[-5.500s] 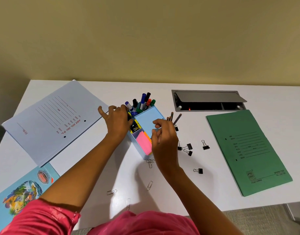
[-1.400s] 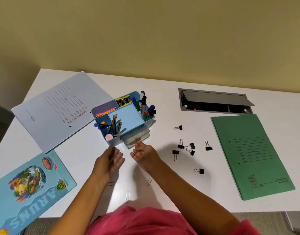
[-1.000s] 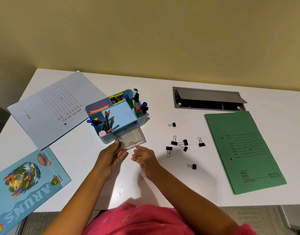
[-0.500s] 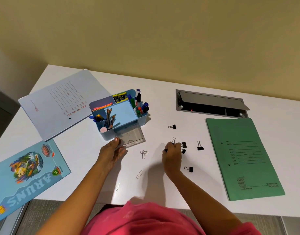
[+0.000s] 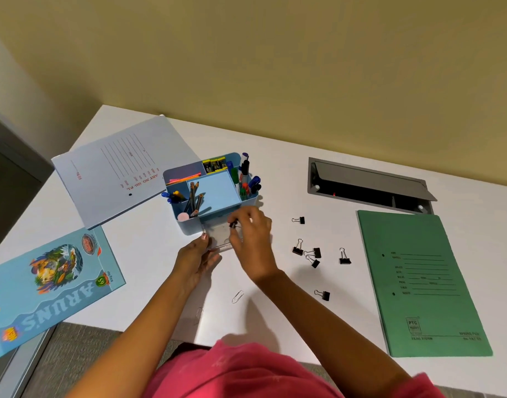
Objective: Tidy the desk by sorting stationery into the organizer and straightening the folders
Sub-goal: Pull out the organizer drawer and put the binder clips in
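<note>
A light blue organizer (image 5: 218, 193) stands mid-desk with pencils, markers and sticky notes in its compartments. Its clear drawer (image 5: 219, 238) is pulled out toward me. My left hand (image 5: 196, 257) holds the drawer's front left corner. My right hand (image 5: 251, 235) pinches a black binder clip (image 5: 233, 224) right above the drawer. Several black binder clips (image 5: 311, 254) lie loose to the right. Paper clips (image 5: 237, 296) lie near the front edge. A green folder (image 5: 418, 282) lies on the right, a pale lilac folder (image 5: 117, 168) on the left, both askew.
A blue picture-cover book (image 5: 45, 282) overhangs the desk's front left edge. A grey cable hatch (image 5: 367, 182) with its lid raised sits at the back right. The white desk (image 5: 275, 156) meets a yellow wall behind.
My right hand took a binder clip from the loose group and carried it left to the drawer. My left hand stayed at the drawer's corner.
</note>
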Action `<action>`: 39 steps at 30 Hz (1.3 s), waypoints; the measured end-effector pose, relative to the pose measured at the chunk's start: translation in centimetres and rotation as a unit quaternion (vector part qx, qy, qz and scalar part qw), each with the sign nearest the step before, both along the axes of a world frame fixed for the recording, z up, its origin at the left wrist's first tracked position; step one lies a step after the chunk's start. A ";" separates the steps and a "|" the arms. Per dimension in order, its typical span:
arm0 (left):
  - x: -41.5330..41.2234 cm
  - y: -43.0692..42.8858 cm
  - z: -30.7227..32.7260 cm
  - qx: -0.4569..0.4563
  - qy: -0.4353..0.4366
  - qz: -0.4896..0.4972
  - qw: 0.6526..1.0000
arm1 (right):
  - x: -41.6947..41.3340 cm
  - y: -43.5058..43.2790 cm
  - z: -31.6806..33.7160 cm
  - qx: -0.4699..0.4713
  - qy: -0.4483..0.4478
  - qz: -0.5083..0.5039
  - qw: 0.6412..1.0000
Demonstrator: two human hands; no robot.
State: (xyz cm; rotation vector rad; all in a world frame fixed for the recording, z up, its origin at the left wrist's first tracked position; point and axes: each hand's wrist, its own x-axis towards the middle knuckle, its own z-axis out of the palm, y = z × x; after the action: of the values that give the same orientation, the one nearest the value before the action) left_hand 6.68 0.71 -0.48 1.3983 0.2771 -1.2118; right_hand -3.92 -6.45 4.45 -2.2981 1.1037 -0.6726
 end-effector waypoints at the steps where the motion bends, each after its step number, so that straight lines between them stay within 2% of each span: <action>1: 0.0 0.0 -0.1 -0.001 -0.001 0.000 1.000 | 0.7 0.1 -0.3 -0.019 0.022 0.023 0.999; 5: 0.1 -0.1 -0.5 -0.005 -0.002 0.002 1.000 | 2.1 0.0 -2.1 -0.030 0.146 0.089 0.985; 7: 0.1 -0.1 -0.6 -0.009 -0.001 0.004 1.000 | 2.1 0.0 -2.6 -0.029 0.162 0.102 0.981; 13: 0.2 -0.1 -0.8 -0.008 0.012 0.001 1.000 | 0.0 -1.4 -2.7 -0.022 0.089 0.074 0.993; 17: 0.3 0.0 -0.7 -0.012 0.014 -0.005 1.000 | -4.4 -3.5 -3.3 0.040 0.051 -0.049 0.997; 20: 0.3 0.1 -0.5 -0.011 0.016 -0.007 1.000 | -7.5 -4.5 -4.1 0.070 0.164 -0.142 0.974; 22: 0.3 0.1 -0.5 -0.009 0.020 -0.008 1.000 | -8.6 -5.0 -4.5 0.088 0.279 -0.167 0.942; 23: 0.3 0.1 -0.6 -0.009 0.023 -0.006 1.000 | -8.9 -5.1 -4.6 0.098 0.307 -0.170 0.931; 28: 0.4 0.1 -0.6 -0.011 0.025 0.002 1.000 | -9.1 -5.6 -5.4 0.124 0.329 -0.164 0.922; 31: 0.3 0.1 -0.7 -0.015 0.029 0.010 0.999 | -8.8 -6.2 -5.4 0.115 0.285 -0.173 0.936; 33: 0.2 0.1 -0.7 -0.017 0.028 0.012 0.999 | -8.2 -6.2 -4.6 0.087 0.183 -0.166 0.965; 36: 0.2 0.1 -0.7 -0.016 0.025 0.013 0.999 | -6.2 -5.5 -2.7 -0.019 0.005 -0.090 0.996; 39: 0.1 0.0 -0.7 -0.013 0.018 0.017 1.000 | -3.9 -4.1 -1.5 -0.124 -0.046 0.052 0.990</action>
State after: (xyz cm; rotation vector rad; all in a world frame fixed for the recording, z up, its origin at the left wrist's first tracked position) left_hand 6.82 0.72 -1.22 1.3446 0.3078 -1.2103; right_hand -7.86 -10.54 3.00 -2.4826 0.8938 -0.9093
